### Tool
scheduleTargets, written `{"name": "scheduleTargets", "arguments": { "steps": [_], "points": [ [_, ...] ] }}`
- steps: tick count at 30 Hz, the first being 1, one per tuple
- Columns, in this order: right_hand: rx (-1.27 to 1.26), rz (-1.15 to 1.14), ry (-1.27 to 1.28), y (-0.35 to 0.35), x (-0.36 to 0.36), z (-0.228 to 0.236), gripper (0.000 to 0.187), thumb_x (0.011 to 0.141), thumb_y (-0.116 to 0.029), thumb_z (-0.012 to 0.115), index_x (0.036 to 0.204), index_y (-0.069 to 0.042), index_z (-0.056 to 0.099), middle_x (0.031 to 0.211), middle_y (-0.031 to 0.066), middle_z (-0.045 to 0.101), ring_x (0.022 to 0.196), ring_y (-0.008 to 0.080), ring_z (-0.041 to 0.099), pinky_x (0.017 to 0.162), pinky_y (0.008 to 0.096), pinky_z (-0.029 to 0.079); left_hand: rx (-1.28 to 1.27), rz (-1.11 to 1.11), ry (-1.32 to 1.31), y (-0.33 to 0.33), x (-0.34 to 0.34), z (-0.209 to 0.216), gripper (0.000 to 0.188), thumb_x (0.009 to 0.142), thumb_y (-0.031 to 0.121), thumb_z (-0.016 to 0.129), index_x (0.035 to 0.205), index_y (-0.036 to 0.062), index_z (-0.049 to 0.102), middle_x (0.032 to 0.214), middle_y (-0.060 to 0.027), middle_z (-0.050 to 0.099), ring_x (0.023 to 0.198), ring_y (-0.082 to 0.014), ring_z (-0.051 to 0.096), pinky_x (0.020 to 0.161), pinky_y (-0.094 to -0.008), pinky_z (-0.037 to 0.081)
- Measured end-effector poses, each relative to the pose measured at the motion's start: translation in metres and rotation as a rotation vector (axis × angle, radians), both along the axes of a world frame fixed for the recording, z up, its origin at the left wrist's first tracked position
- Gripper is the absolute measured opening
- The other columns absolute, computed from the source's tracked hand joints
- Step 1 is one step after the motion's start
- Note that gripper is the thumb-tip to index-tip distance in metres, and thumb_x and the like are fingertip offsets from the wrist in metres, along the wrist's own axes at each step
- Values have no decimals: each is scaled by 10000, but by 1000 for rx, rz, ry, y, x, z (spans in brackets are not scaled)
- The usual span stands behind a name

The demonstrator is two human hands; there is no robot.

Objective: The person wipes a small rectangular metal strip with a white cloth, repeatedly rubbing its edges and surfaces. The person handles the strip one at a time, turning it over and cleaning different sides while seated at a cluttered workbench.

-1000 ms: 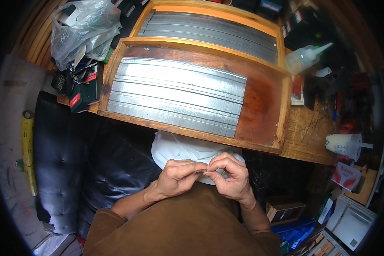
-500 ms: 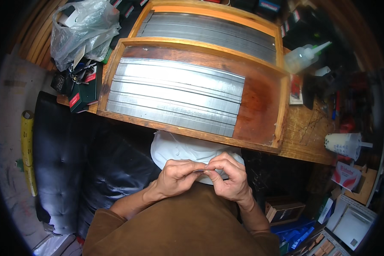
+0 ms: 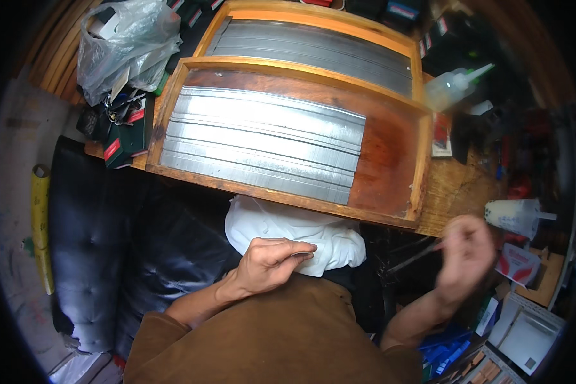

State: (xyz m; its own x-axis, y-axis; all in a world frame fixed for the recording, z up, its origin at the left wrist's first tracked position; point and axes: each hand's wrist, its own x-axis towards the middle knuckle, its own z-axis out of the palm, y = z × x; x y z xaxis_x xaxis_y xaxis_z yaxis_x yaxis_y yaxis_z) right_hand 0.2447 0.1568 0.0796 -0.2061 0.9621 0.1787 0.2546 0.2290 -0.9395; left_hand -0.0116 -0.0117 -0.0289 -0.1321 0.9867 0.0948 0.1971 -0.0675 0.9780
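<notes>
My left hand (image 3: 269, 264) is held in front of my chest, thumb and forefinger pinched on a thin, small metal strip (image 3: 306, 254), of which only an edge shows. Below it lies a white cloth (image 3: 329, 249) on my lap. Off to the right, near the table's edge, my right hand (image 3: 465, 259) is smeared by motion. A slim, dark rod-like tool (image 3: 413, 259) sticks out from its fingers toward the left; its exact kind is too blurred to tell.
A wooden tray (image 3: 390, 160) with flat grey metal strips (image 3: 262, 144) stands on the table, a second tray (image 3: 313, 48) behind it. A drink cup (image 3: 512, 214) and a squeeze bottle (image 3: 451, 89) are at the right. A plastic bag (image 3: 131, 45) lies at the far left.
My right hand has left the left hand and swung far to the right, where a slim tool now shows in it. My left hand stays in place, still pinching the metal strip.
</notes>
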Motion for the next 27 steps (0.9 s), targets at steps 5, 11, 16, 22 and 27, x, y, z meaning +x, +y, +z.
{"name": "scheduleTargets", "arguments": {
  "steps": [5,11,16,22,27],
  "points": [
    [205,-326,-210,46,62,2,75,998,-17,645,1033,30,691,858,51,672,684,97,589,617,214,476,6,-31,-14,6,4,1,215,872,-57,743,1083,-31,773,895,-168,788,776,-268,781,705,-313,611],
    [22,293,-217,-33,-37,-12,76,813,78,772,841,15,740,799,109,728,718,175,706,652,274,541,-17,-15,-32,6,3,5,192,893,-31,745,1083,-24,773,910,-172,790,798,-265,789,706,-314,610],
    [-89,496,-84,-61,-74,-56,121,843,52,801,951,29,752,899,141,751,783,244,735,687,320,579,-144,-66,-109,8,-1,17,174,912,-32,757,1084,-49,768,958,-179,803,868,-235,802,767,-299,629],
    [-74,471,-31,-70,-79,-70,119,846,54,796,948,33,737,906,143,742,771,234,727,688,316,578,-145,-74,-78,10,-1,23,199,912,-5,775,1105,-53,764,932,-186,800,862,-244,803,756,-297,625],
    [-418,427,171,-72,-80,-94,100,905,35,777,986,47,720,867,79,704,704,133,661,641,273,552,-397,-179,-234,14,-7,18,181,974,37,721,1135,-41,755,958,-139,803,862,-184,778,756,-279,597]
  ]
}}
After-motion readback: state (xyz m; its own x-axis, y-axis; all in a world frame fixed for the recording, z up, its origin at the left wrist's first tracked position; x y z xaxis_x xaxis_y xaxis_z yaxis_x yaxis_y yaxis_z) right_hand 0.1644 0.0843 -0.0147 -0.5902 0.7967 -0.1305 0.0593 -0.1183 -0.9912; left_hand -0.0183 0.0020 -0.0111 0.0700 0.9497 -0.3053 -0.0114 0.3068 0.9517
